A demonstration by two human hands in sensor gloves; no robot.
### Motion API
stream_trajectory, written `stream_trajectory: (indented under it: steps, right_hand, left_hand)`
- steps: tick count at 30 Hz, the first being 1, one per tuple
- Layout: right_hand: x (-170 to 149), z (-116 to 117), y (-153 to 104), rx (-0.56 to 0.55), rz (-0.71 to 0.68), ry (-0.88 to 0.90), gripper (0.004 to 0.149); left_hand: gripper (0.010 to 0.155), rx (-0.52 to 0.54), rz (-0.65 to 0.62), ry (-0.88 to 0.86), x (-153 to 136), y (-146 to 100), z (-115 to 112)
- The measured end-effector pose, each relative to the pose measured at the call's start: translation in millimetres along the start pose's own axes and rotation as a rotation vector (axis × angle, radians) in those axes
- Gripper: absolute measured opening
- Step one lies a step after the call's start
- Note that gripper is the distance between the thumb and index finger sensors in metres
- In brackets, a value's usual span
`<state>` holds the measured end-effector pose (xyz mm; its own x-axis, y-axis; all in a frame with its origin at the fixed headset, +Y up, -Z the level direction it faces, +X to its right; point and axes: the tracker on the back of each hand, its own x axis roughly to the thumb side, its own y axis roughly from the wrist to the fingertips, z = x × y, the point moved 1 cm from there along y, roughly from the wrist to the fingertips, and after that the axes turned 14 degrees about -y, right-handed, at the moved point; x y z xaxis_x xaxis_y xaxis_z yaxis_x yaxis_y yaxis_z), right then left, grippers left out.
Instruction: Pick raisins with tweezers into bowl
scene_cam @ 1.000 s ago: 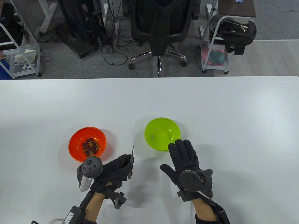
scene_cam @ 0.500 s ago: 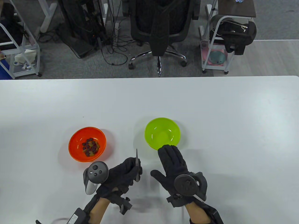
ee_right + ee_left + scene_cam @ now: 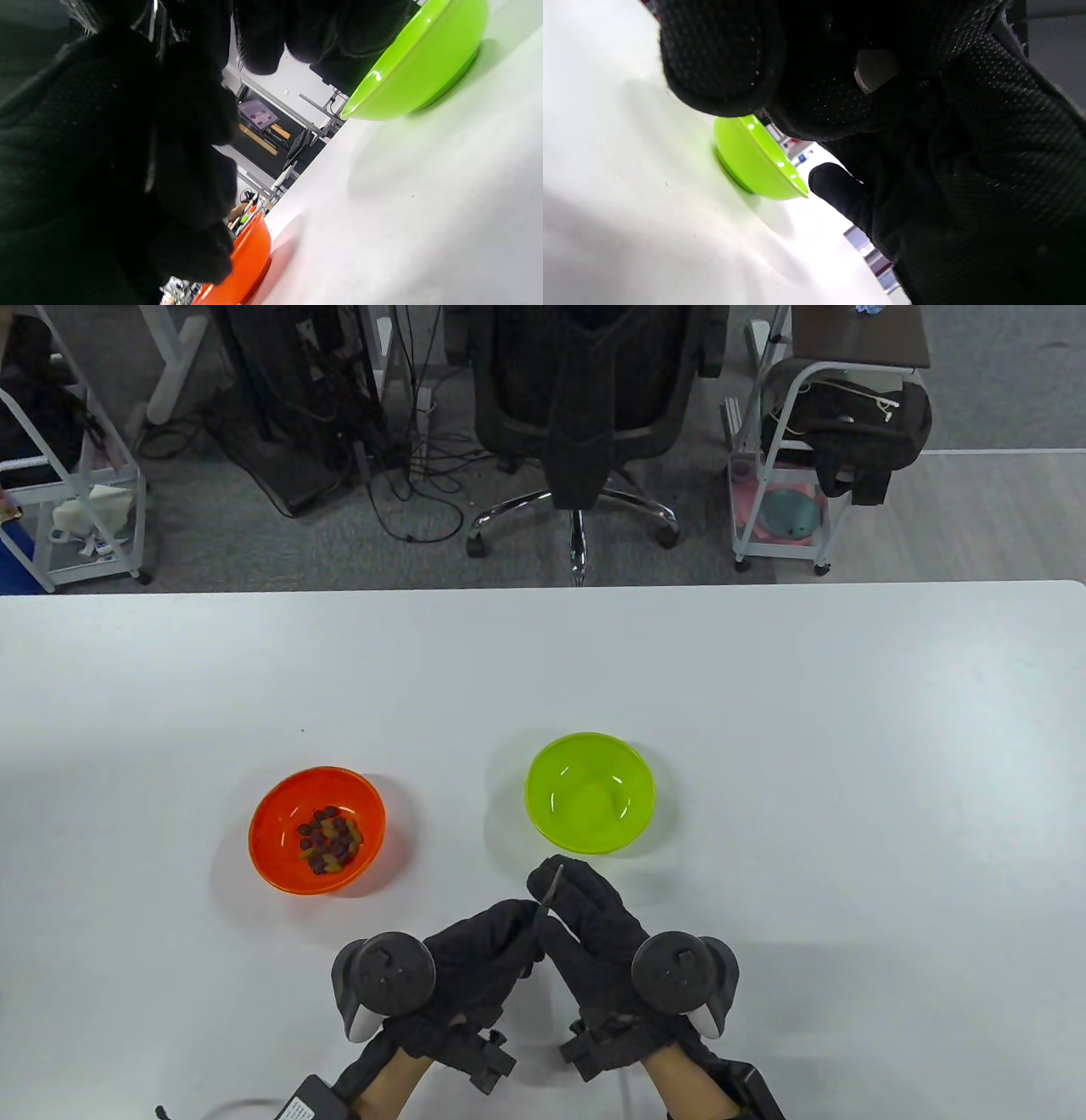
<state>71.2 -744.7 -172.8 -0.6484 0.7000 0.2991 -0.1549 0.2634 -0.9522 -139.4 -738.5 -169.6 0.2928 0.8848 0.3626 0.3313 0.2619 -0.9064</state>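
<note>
Both hands meet at lower centre: the left hand (image 3: 475,954) curls around the tweezers (image 3: 551,891), and the right hand's (image 3: 594,937) fingers touch them. Raisins (image 3: 329,838) lie in the orange bowl (image 3: 280,865) at left, the green bowl (image 3: 543,814) just above the hands.

Overhead table view; both close, tilted wrist views apparently share the green bowl (image 3: 755,163).

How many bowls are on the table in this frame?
2. The orange bowl, holding the raisins, sits on the left; the green bowl, with nothing visible inside, sits right of it, just beyond the two hands.
</note>
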Motion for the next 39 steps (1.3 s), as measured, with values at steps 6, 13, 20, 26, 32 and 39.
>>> stream_trajectory:
  steps: [6,13,20,26,32,39]
  right_hand:
    - [-9.0,7.7,0.2,0.037,0.099,0.242,0.042]
    - [-13.2,-4.5,7.0,0.003,0.038,0.218,0.041]
    - [-26.6,-9.9,10.0,0.005,0.066,0.254,0.041]
    - [-31.5,-14.7,7.7,-0.046,0.086,0.262,0.043]
    - [-36.8,-22.7,6.9,-0.106,0.112,0.256,0.042]
    - [-42.8,-32.8,8.3,-0.144,0.124,0.247,0.044]
  left_hand:
    - [0.048,0.055,-0.047,0.182,8.1,-6.3,-5.9]
    - [0.054,0.068,-0.027,0.216,-2.8,-5.0,12.1]
    - [0.058,0.27,0.034,0.221,-7.8,-9.5,70.4]
    - [0.062,0.456,0.176,0.115,-29.8,-21.5,128.5]
    - [0.065,0.571,0.356,0.155,-54.2,-39.0,178.8]
    - [0.076,0.503,0.652,0.184,-80.4,-44.6,195.3]
